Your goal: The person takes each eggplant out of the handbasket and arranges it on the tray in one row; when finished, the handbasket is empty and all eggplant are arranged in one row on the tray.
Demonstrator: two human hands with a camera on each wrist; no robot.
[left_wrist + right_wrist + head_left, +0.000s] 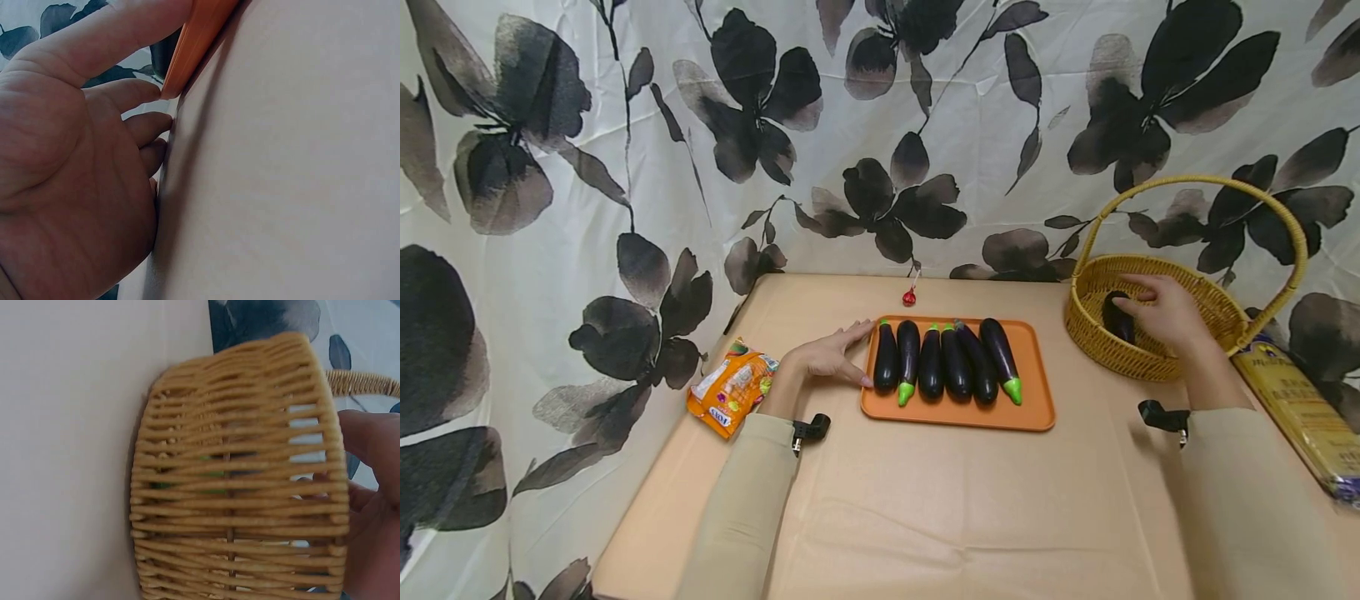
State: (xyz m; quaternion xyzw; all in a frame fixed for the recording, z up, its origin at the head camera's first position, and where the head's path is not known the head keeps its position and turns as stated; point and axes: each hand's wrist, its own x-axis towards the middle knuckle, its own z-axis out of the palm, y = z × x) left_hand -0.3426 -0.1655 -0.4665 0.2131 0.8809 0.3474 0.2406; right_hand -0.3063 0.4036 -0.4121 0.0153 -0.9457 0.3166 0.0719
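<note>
Several dark purple eggplants (957, 362) lie side by side on an orange tray (951, 417), some with bright green tips. My left hand (831, 358) is at the tray's left edge, its thumb and fingertips touching the rim; in the left wrist view, the left hand (81, 162) has its fingers extended toward the orange edge. Over the wicker basket (1116, 358), my right hand (1168, 312) reaches in and grips the upper end of one eggplant (1117, 321). In the right wrist view, the basket's woven wall (237, 487) hides most of the fingers and the eggplant.
An orange snack bag (730, 390) lies left of the left forearm. A long yellow package (1303, 408) sits right of the basket, partly behind the right sleeve. The basket's tall handle (1210, 179) arches above the right hand. A small red ornament (909, 297) is behind the tray.
</note>
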